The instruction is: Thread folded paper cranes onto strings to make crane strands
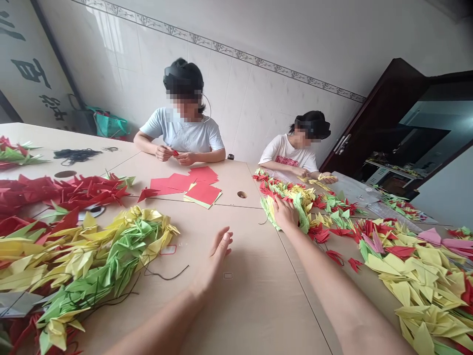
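My left hand [219,249] is just above the middle of the table [258,305], its fingers partly curled and apart, holding nothing. Farther right, my right hand [285,213] reaches onto a pile of green, yellow and red folded paper pieces [305,204]. Its fingertips are among the paper, and whether they grip a piece is hidden. Left of my left hand lie strung green folded papers [118,254] beside yellow ones [79,246], with dark cord trailing from them.
Red paper sheets [203,193] lie toward the far side. Two people sit across the table, handling paper. Red folded papers [92,190] are at left, a yellow heap [424,276] at right, and black cords [76,155] at the far left.
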Available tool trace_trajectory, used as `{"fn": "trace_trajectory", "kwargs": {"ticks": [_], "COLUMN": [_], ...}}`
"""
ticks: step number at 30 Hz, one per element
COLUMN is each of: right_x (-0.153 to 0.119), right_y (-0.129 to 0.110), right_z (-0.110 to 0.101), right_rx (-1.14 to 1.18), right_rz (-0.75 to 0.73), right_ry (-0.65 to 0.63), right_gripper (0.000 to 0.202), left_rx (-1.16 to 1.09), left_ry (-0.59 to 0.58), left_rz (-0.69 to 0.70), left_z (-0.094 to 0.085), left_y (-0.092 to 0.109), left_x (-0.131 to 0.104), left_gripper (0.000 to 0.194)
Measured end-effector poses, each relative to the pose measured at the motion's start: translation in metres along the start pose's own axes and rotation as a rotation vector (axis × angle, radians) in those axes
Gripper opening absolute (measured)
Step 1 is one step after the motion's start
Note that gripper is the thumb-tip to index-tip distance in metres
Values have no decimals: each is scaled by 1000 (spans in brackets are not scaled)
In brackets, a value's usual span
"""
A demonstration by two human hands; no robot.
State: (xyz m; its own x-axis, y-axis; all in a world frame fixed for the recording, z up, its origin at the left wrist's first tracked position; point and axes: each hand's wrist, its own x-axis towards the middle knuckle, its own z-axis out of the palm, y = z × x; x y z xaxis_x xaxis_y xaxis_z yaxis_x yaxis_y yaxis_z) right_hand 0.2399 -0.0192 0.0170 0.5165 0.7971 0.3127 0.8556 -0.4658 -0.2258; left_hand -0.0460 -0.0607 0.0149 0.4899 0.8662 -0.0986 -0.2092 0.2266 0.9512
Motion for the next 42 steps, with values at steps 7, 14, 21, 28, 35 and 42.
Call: {"fn": "trace_trajectory", "kwargs": {"ticks": [7,14,21,28,35,42], "right_x": [0,10,10,5,-4,-24], "right_y": [6,29,34,22,19,-35], "right_z": [7,15,10,12,15,-9], "right_rx": [-15,-15,10,-62,-172,-120], "right_rz": [-179,-97,-119,-166,-235,-545], "right_ry": [-68,-5,50,-16,-134,117], "right_gripper": [40,44,38,53,58,59], "left_rx": [2,37,45,46,27,303], "left_ry": [-17,-29,-30,-14,-19,-91], "left_rz": [16,-11,-7,-2,-7,20], "left_z": [-2,-3,-3,-2,-3,0], "left_y": [-3,-1,-1,-3,-4,-14], "left_x": [2,2,3,3,4,3], "left_gripper": [46,48,48,50,49,39]}}
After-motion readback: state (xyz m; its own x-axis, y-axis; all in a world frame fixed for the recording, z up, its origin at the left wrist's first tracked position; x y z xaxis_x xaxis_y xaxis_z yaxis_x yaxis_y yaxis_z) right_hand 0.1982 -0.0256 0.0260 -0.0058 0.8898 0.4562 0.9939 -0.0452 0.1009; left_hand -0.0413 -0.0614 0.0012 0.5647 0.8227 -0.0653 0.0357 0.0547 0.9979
